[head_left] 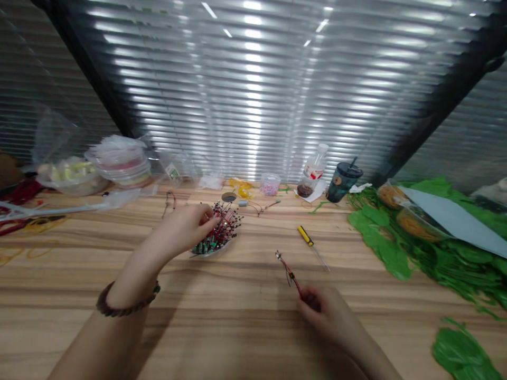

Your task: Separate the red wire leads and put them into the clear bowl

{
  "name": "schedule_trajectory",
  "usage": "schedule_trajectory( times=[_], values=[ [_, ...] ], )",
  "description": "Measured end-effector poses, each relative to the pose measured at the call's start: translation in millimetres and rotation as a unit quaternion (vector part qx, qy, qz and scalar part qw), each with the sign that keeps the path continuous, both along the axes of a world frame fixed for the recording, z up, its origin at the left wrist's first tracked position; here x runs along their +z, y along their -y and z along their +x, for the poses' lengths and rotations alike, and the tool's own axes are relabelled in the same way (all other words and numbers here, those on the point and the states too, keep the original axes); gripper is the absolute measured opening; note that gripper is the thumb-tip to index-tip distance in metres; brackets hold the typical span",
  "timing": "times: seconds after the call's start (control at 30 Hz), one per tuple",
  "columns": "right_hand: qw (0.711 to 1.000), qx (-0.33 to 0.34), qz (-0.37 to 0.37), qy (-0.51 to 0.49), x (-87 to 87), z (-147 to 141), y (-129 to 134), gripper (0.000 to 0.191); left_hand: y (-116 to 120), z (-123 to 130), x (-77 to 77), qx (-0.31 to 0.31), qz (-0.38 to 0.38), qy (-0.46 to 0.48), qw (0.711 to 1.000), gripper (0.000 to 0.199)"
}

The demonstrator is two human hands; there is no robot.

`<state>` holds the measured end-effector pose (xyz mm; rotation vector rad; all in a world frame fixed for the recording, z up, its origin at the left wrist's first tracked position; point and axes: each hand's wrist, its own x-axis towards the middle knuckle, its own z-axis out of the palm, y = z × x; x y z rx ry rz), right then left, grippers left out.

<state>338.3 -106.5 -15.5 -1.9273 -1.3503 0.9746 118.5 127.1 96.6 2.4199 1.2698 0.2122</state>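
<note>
My left hand [194, 224], with a beaded bracelet on the wrist, reaches into a shallow clear dish [214, 253] heaped with small wired parts [225, 224], which have red and black leads and green bits. Its fingers are curled together among the leads; what they pinch is hidden. Nearer to me, my right hand [322, 311] grips a red-and-black wire lead [293, 279] between thumb and fingers. The lead points up and to the left, and a small metallic piece sits at its far end. A screwdriver [311, 243] with a yellow and black handle lies just beyond this hand.
At the back stand a cola bottle [312, 171], a dark lidded cup [344, 182] and a small tub of pink pieces [270, 184]. Green artificial leaves [380, 240] spread over the right side. Stacked plastic tubs [122, 163] and red-handled scissors [16, 227] are at left.
</note>
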Motion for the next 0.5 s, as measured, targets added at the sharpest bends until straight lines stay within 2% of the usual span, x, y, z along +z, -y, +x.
schedule_trajectory(
  times=[0.07, 0.1, 0.17, 0.23, 0.3, 0.4, 0.5],
  values=[
    [0.991, -0.048, 0.054, -0.112, -3.4, -3.8, -2.0, 0.023, 19.3, 13.7, 0.2, -0.042, -0.029, 0.052, 0.997, 0.039],
    [0.981, -0.074, 0.075, -0.164, -4.5, -6.1, -3.6, 0.027, 29.9, 21.8, -2.4, -0.076, -0.068, 0.066, 0.993, 0.038],
    [0.957, -0.110, 0.100, -0.251, -4.8, -10.9, -7.8, 0.032, 50.6, 39.1, -13.3, -0.158, -0.165, 0.080, 0.970, 0.034],
    [0.933, -0.119, 0.118, -0.319, -3.5, -14.7, -12.9, 0.032, 67.6, 54.9, -29.5, -0.215, -0.260, 0.079, 0.938, 0.035],
    [0.907, -0.117, 0.137, -0.379, -2.3, -17.1, -18.3, 0.030, 78.8, 66.6, -46.6, -0.222, -0.354, 0.100, 0.903, 0.037],
    [0.871, -0.121, 0.155, -0.450, -4.1, -18.4, -24.8, 0.029, 86.4, 76.5, -66.8, -0.186, -0.447, 0.129, 0.866, 0.039],
    [0.870, -0.110, 0.155, -0.455, -9.4, -16.0, -28.3, 0.030, 88.6, 81.8, -79.3, -0.205, -0.486, 0.160, 0.834, 0.037]
  ],
)
